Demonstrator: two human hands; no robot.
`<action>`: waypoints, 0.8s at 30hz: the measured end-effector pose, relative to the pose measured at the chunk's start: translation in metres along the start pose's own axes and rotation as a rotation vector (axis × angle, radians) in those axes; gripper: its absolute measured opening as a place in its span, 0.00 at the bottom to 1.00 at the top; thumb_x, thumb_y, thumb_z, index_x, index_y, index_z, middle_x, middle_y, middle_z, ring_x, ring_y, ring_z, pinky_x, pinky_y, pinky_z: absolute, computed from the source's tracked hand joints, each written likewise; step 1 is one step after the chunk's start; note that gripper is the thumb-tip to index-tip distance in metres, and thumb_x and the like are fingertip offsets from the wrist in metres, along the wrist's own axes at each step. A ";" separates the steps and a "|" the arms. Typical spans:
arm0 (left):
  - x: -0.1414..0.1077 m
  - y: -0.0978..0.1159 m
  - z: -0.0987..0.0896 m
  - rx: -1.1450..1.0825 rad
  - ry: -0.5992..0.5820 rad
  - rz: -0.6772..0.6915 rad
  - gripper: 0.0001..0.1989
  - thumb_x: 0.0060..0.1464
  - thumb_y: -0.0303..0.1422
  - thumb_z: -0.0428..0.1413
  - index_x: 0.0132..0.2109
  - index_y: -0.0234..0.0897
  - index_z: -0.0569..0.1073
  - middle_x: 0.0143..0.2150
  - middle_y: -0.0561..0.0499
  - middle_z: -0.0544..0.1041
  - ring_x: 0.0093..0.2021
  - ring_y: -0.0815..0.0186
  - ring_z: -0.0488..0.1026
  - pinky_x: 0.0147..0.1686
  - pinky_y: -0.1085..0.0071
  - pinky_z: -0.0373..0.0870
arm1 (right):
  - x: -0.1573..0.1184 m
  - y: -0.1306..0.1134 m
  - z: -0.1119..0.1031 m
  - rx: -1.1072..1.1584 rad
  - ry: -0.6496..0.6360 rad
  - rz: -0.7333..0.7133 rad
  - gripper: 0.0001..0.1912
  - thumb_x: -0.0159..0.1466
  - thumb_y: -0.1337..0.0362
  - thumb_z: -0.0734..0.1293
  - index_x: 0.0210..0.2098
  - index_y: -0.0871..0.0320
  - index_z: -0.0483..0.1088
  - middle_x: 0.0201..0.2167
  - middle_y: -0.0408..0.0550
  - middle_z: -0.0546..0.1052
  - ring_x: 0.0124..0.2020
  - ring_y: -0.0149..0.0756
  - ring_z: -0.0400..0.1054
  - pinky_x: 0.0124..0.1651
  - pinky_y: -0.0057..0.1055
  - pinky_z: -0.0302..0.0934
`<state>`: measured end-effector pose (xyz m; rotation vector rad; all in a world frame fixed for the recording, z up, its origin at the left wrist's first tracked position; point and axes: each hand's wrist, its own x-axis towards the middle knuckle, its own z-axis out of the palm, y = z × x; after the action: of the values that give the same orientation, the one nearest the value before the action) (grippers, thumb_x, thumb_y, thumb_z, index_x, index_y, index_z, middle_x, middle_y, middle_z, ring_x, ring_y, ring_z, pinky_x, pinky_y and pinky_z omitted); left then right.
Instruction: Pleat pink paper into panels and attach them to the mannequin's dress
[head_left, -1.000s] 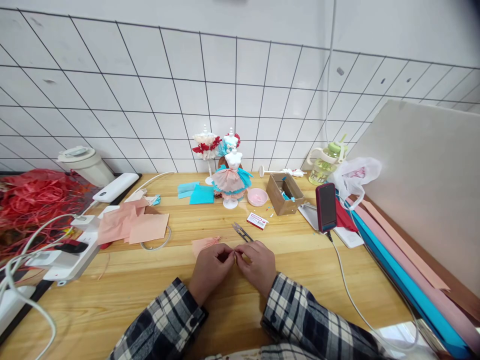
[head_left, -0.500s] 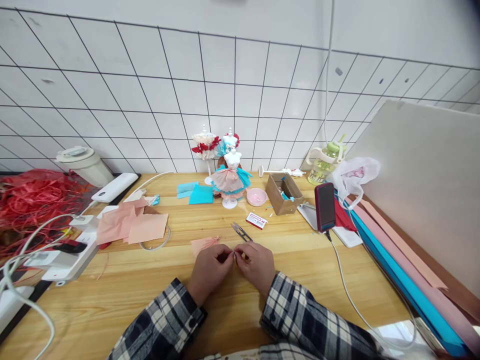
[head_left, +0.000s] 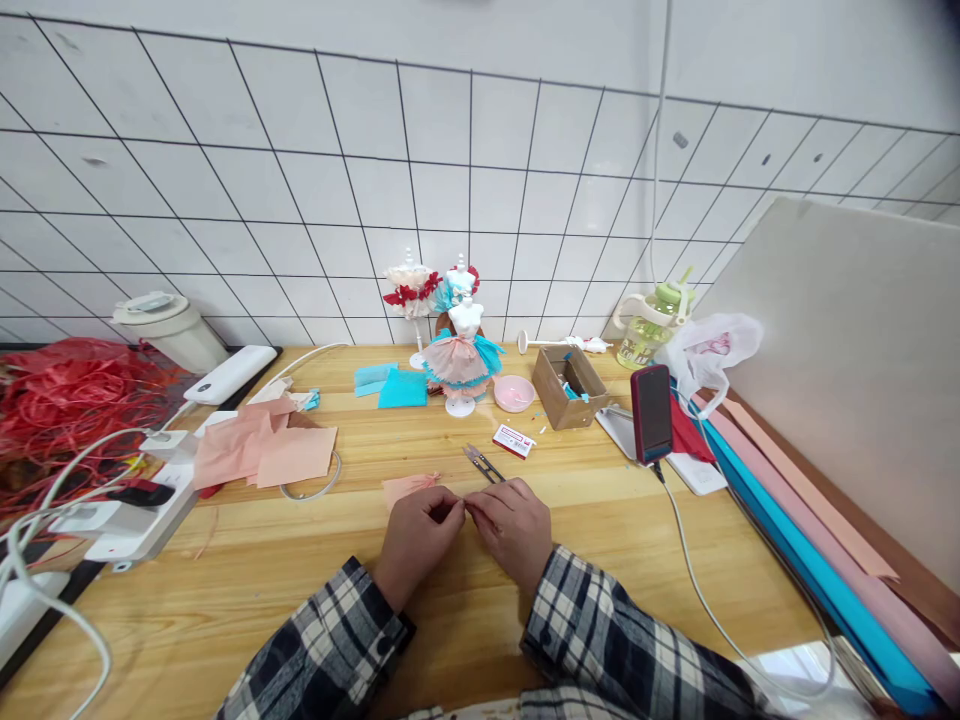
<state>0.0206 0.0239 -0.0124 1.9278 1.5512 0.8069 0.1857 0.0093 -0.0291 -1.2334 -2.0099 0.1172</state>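
Low over the wooden table (head_left: 315,580), my left hand (head_left: 420,540) and my right hand (head_left: 514,530) meet fingertip to fingertip. Both are closed in a pinch; what lies between the fingers is too small to make out. Just beyond my left hand lies a gathered piece of peach crepe paper (head_left: 405,487), partly covered by that hand. Thread snips (head_left: 484,463) rest right behind my right hand, beside a small red-and-white packet (head_left: 514,441). Farther back stands a white mini dress form (head_left: 466,318) wearing a peach and blue paper skirt (head_left: 459,362).
Behind sit blue paper squares (head_left: 403,389), a pink bowl (head_left: 514,394) and a cardboard box (head_left: 568,388). At right, a phone (head_left: 651,415) stands upright with a trailing cable (head_left: 694,580). Peach paper sheets (head_left: 296,457) and a power strip (head_left: 142,520) are at left.
My fingertips have come closer together, and the right hand's fingers have straightened and shifted slightly. The things on the table stay where they were.
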 end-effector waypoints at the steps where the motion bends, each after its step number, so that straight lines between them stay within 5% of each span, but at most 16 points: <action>1: 0.000 0.000 0.000 0.000 -0.002 0.009 0.10 0.52 0.33 0.53 0.27 0.37 0.76 0.24 0.53 0.77 0.25 0.68 0.71 0.28 0.73 0.63 | 0.000 0.000 -0.001 -0.002 -0.006 -0.002 0.08 0.66 0.65 0.63 0.40 0.51 0.75 0.33 0.45 0.78 0.36 0.34 0.67 0.42 0.31 0.59; 12: -0.004 0.002 0.002 -0.002 -0.051 0.045 0.10 0.52 0.33 0.53 0.28 0.37 0.77 0.25 0.52 0.77 0.26 0.68 0.71 0.28 0.74 0.63 | 0.000 0.000 0.004 0.011 -0.033 0.106 0.03 0.60 0.68 0.64 0.31 0.55 0.70 0.29 0.44 0.75 0.33 0.33 0.67 0.37 0.28 0.57; 24: -0.004 0.003 0.002 -0.087 -0.049 0.082 0.09 0.52 0.33 0.54 0.28 0.37 0.76 0.26 0.52 0.78 0.26 0.69 0.72 0.28 0.74 0.65 | 0.005 0.000 0.011 0.429 -0.043 0.382 0.03 0.56 0.69 0.63 0.26 0.57 0.66 0.23 0.41 0.68 0.26 0.30 0.61 0.28 0.25 0.55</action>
<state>0.0232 0.0189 -0.0124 1.9444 1.3932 0.8408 0.1773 0.0160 -0.0338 -1.3157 -1.6434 0.7257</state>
